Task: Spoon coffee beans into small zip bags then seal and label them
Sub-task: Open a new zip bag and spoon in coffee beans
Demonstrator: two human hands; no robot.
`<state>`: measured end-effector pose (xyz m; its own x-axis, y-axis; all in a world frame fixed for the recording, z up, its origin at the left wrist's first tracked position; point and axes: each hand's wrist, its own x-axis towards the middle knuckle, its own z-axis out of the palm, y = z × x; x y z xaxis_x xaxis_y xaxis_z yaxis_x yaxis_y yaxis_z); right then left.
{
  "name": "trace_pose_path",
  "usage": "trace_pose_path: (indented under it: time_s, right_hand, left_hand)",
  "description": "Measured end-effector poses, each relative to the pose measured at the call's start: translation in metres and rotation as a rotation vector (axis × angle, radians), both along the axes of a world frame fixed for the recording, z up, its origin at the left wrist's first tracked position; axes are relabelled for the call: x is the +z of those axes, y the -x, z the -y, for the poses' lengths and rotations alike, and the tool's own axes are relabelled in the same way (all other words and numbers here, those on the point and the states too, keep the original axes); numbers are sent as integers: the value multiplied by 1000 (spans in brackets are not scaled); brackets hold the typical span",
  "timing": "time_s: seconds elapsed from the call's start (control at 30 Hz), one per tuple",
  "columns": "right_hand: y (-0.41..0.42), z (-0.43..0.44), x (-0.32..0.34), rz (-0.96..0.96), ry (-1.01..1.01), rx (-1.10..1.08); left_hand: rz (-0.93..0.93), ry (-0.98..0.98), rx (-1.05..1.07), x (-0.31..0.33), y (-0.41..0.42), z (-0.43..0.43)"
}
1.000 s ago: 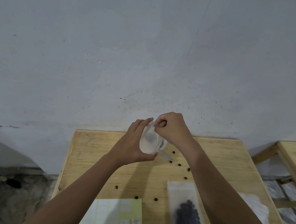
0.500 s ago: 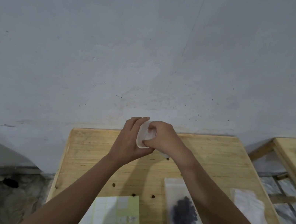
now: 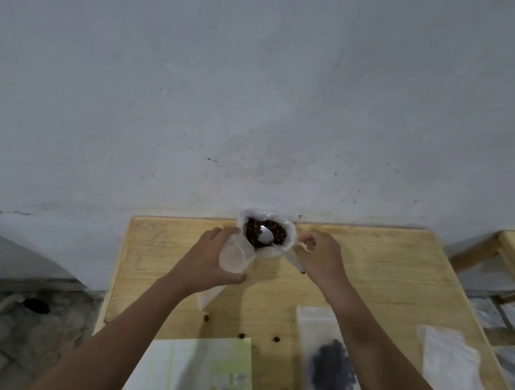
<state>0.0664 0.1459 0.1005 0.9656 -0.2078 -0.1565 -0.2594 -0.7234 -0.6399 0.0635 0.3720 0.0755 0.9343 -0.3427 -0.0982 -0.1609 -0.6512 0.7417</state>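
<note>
Plainly spillage is the risk: the left hand (image 3: 210, 263) grips a small zip bag (image 3: 234, 256), fingers curled round its open mouth, just beside the white container (image 3: 290, 235) of coffee beans (image 3: 252, 227) at the far edge of the table (image 3: 388, 276), with the spoon (image 3: 265, 236) lying in them. The right hand (image 3: 319, 255) has its fingers curled near the rim (pinching the handle or not, I cannot tell), and a slack bag mouth would add to the stray beans (image 3: 276, 338).

Label sheet (image 3: 153, 374) cut off below, print blurred — unreadable

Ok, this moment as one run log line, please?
left hand: holds small zip bag, mouth open | right hand: holds spoon, bowl in coffee beans | filled bag: lying on table
</note>
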Motion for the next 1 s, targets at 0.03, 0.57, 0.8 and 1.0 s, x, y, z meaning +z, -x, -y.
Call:
trace_pose_path:
  time_s: [0.03, 0.57, 0.8, 1.0]
  right_hand:
    - [2, 3, -11, -86, 35, 15]
    - [-20, -10, -42, 76, -359, -287]
    - [-30, -17, -48, 99, -595, -378]
    - [-24, -14, -45, 290, -580, -380]
  left_hand:
    - [-38, -20, 2, -5, 0, -1]
    - [-284, -14, -22, -35, -40, 15]
    - [-273, 57, 2, -45, -49, 26]
    - [-194, 113, 52, -48, -47, 25]
